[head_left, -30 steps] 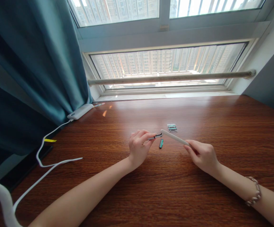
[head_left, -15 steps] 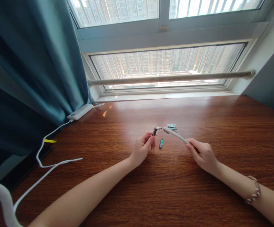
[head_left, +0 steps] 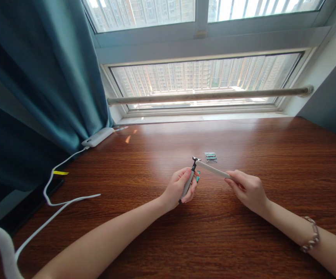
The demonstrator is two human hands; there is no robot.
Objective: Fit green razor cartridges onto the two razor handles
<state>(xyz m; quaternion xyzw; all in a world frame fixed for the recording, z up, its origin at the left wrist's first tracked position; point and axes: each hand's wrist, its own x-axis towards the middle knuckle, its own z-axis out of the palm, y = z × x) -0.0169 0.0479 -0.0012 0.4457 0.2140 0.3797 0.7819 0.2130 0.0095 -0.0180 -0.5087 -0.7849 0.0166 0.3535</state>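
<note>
My left hand is closed round the grey ribbed handle of a razor, which stands slanted with its dark head up. In my right hand I grip a pale toothbrush by its handle. The brush end meets the razor just under its head; whether bristles touch it is too small to tell. A teal and black razor cartridge lies on the table, partly hidden behind my left fingers. Beyond the brush rests a clear pack with teal cartridges in it.
The brown wood-grain table reaches to the window ledge. A white power bank sits by the blue curtain at left. Its white cable loops over the table's left side, near a yellow strip.
My left hand has turned the razor, so its handle shows and its head points up. The toothbrush end has moved slightly left, onto the razor's head area.
</note>
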